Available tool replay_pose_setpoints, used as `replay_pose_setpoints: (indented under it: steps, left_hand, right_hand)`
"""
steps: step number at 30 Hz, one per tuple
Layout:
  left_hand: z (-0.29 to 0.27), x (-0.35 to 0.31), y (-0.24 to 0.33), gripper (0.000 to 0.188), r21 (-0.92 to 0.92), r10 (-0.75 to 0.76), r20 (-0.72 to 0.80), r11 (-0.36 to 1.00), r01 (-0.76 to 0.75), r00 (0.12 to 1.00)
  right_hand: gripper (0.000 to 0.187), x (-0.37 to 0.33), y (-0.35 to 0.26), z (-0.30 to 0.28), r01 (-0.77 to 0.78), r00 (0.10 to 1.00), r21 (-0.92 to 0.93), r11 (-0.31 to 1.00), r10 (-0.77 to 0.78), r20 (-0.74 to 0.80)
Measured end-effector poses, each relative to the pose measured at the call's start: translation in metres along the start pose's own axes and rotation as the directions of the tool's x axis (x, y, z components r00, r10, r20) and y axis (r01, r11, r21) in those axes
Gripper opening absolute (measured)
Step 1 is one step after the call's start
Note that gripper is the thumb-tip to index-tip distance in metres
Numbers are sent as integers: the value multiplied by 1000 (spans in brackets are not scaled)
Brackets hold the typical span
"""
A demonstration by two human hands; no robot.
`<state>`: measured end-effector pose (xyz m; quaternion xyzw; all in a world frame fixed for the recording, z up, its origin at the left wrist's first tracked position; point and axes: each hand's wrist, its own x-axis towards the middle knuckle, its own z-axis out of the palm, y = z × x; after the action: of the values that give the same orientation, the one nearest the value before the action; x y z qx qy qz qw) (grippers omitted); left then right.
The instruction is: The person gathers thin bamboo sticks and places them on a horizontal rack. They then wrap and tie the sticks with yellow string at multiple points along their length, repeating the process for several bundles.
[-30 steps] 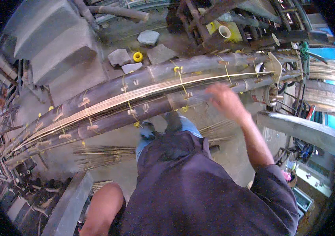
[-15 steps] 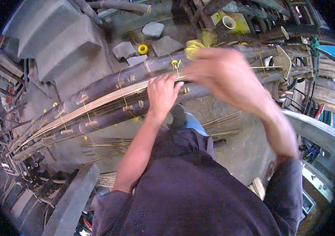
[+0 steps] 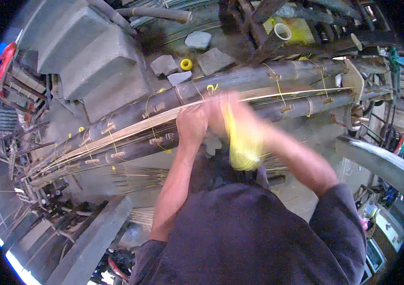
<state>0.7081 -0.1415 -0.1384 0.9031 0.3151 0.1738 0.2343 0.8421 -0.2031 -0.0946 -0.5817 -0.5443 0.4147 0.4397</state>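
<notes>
A long bundle of thin pale bamboo strips (image 3: pixel 166 117) runs between two dark poles (image 3: pixel 121 111), which look like bamboo. My left hand (image 3: pixel 192 124) is closed around the strips near the middle of their length. Right beside it, my right hand (image 3: pixel 240 118) is smeared by motion, its fingers blurred. A hank of yellow twine (image 3: pixel 245 154) hangs from this hand on my side of the poles. On the far pole, a yellow twine loop (image 3: pixel 211 89) sits just beyond my hands. Short pegs and thin yellow ties span the poles at intervals.
Beyond the poles lie several stone pieces (image 3: pixel 215 61) and a yellow roll (image 3: pixel 186 64). Concrete steps (image 3: pixel 99 61) rise at the far left. Concrete beams (image 3: pixel 92 237) stand at the near left and at right. Loose strips (image 3: pixel 140 178) lie below the poles.
My right hand has swung down and inward to my left hand. The yellow twine has come from beyond the poles to my side. My left hand has closed more tightly on the strips.
</notes>
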Motion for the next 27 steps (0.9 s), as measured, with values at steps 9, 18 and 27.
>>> replay_pose_setpoints:
  steps: [9, 18, 27]
  left_hand:
    - [-12, 119, 0, 29, -748, -192, 294, 564, 350, 936]
    - [53, 184, -108, 42, -390, -509, 533, 562, 730, 676]
    - [-137, 84, -168, 41, -162, -70, 315, 979, 126, 946]
  right_hand:
    - [26, -80, 47, 64, 97, 970, -286, 953, -26, 241]
    - [19, -45, 32, -73, 23, 1000, -765, 644, 2, 31]
    - [25, -85, -31, 154, -676, 699, 431, 598, 706, 115]
